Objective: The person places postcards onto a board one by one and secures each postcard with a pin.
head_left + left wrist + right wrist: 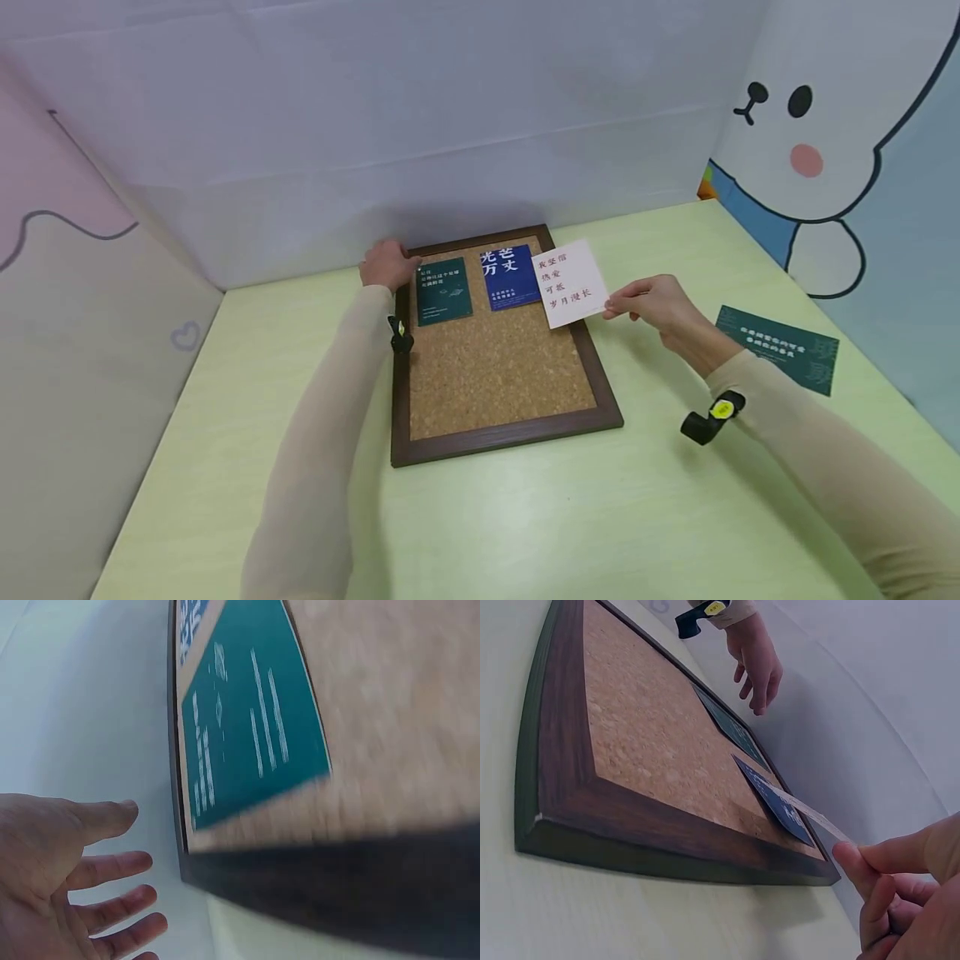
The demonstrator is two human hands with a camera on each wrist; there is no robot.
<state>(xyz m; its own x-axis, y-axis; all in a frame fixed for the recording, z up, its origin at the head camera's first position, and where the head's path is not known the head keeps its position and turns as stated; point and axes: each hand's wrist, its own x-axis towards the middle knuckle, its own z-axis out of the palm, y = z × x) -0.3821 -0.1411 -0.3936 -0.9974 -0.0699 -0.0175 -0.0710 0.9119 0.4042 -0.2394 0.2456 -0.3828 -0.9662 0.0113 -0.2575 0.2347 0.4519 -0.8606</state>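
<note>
My right hand [660, 310] pinches a white card [572, 283] with red writing by its lower right corner, between thumb and fingers. The card hangs over the upper right of a wood-framed corkboard [498, 375], overlapping the frame and a blue card [512, 279]. In the right wrist view the white card [817, 817] shows nearly edge-on above the board. At the board's top left corner is my left hand [387, 265], fingers loosely extended and holding nothing in the left wrist view. Beside it on the cork lies a dark green card [444, 292] with white writing.
Another green card [780, 346] lies on the pale table [525, 533], right of the board and partly behind the right forearm. A white sheet wall [375, 108] rises behind the board. Cartoon-printed panels [840, 133] stand along both sides.
</note>
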